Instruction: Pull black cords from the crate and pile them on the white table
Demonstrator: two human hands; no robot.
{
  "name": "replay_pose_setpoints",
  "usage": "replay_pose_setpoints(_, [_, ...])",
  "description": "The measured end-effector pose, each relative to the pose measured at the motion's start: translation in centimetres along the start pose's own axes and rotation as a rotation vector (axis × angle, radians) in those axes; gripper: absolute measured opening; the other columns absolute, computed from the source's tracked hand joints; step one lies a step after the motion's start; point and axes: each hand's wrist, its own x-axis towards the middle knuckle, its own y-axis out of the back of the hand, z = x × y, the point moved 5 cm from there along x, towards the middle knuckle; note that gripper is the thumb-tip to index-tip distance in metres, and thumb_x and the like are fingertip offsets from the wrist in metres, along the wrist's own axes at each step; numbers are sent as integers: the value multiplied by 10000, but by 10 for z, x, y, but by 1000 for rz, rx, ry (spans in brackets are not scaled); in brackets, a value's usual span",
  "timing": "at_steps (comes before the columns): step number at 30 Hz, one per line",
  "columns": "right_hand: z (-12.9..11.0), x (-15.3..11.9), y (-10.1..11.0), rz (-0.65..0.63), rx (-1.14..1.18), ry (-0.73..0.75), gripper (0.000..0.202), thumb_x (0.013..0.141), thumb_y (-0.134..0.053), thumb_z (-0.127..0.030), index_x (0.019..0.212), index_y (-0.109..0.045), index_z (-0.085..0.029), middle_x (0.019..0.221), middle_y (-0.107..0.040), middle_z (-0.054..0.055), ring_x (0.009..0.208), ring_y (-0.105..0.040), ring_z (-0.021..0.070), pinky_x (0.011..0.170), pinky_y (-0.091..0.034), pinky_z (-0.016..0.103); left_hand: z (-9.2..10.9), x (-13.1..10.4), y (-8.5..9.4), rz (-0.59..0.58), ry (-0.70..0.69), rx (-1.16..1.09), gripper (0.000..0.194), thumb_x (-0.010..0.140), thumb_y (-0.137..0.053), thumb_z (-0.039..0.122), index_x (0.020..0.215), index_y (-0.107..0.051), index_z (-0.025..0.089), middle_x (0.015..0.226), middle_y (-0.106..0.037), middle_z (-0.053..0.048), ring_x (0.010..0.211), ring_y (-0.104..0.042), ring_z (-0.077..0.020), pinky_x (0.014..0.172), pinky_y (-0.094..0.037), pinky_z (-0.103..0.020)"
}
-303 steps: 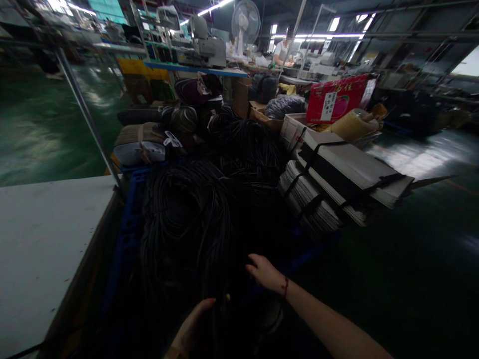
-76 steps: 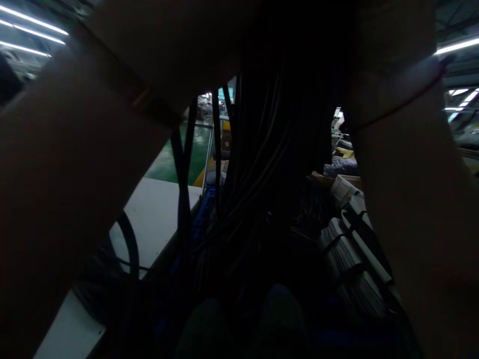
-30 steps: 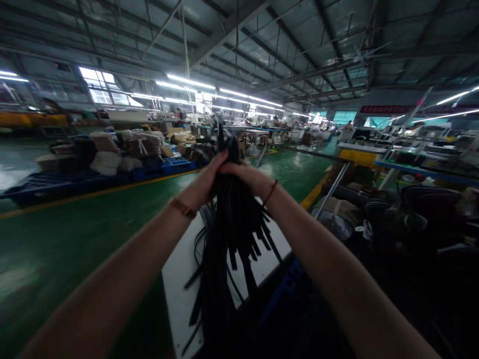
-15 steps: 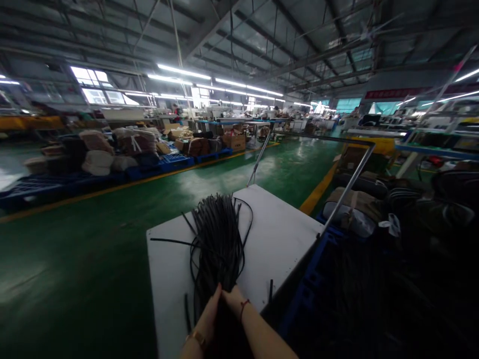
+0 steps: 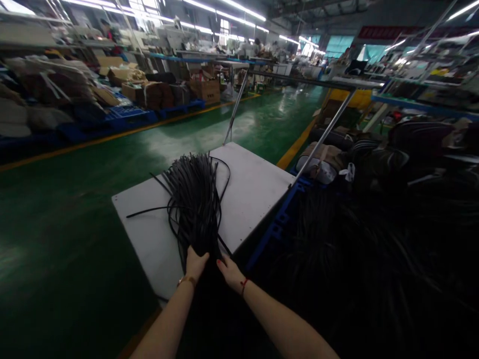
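on the white platform [image 5: 250, 197] lies a bundle of black strips [image 5: 194, 199], its near part lost in darkness; its long axis and loose ends point forward. the left hand [image 5: 196, 264] grasps it; the right hand [image 5: 231, 275] touches it, its grip i cannot tell.

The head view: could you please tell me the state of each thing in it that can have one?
Strips: gathered at the hands, far ends fanned out, a few stray.
Left hand: holding the strips.
Right hand: against the bunch's side, grip unclear.
Board: flat, partly covered.
Handle: raised.
Tan bundle: strapped.
Lights: lit.
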Motion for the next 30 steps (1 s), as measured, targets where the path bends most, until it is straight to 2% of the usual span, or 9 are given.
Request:
replay_pose_setpoints(5, [25,-146,127,384,-85,43,349,871,-440,-403,1116,-562,-186,1119,-618,90,1044,-578,199,924,-460,352,16,-35,5,77,-90,185,779,672,-654,335,1303,-310,34,1306,-427,-249,1258,-370,-356,1018,-325,-509])
replay_pose_setpoints(7, [43,-222,178,537,-111,-30,344,877,-417,-400,1102,-559,-182,1071,-633,89,976,-606,187,894,-476,341,26,-67,8,122,-154,233,842,723,-601,377,1373,-189,34,1424,-252,-256,1353,-169,-366,1073,-202,-547])
replay_pose_setpoints(9, [68,-294,210,607,-172,-158,344,867,-421,-394,1088,-559,-170,1012,-649,92,905,-626,188,843,-496,338,37,-112,0,30,-308,272,754,781,-529,344,1395,-186,72,1468,-182,-210,1374,-104,-329,1103,-139,-518])
replay_pose_setpoints(11, [97,-354,215,549,-265,-259,325,867,-403,-367,1060,-579,-175,982,-659,84,897,-627,188,834,-492,331,42,-169,-21,-204,-490,297,556,803,-484,269,1326,-377,116,1427,-299,-160,1348,-199,-292,1111,-157,-463])
replay_pose_setpoints(14, [135,-411,181,303,-506,-309,297,837,-441,-292,1056,-611,-186,1062,-648,80,1004,-595,191,902,-447,315,32,-258,-57,-540,-590,295,273,780,-494,210,1004,-649,194,1166,-573,-86,1153,-460,-233,1041,-306,-371])
replay_pose_setpoints(17, [164,-439,136,95,-812,-370,311,756,-548,-206,1056,-623,-166,1078,-647,108,1040,-581,231,906,-420,334,16,-326,-86,-711,-532,281,205,779,-493,213,848,-686,212,921,-655,-52,900,-578,-184,884,-424,-315])
replay_pose_setpoints(20, [180,-452,118,62,-939,-439,194,823,-473,-179,876,-657,-151,893,-690,116,893,-639,234,812,-434,333,11,-370,-105,-748,-426,268,217,796,-482,265,821,-681,184,862,-655,-77,826,-589,-192,809,-437,-323])
replay_pose_setpoints(24, [172,-476,140,177,-908,-414,285,924,-342,-266,912,-618,-196,896,-691,80,846,-651,196,699,-428,265,32,-423,-129,-782,-320,207,353,786,-498,471,654,-646,180,752,-635,-93,794,-584,-234,715,-434,-336])
replay_pose_setpoints(30, [147,-541,192,254,-799,-272,226,901,-418,-342,949,-598,-215,905,-689,71,826,-647,206,659,-404,254,93,-530,-195,-1047,-226,20,578,753,-414,657,845,-654,140,580,-578,-22,417,-437,-101,404,-347,-235])
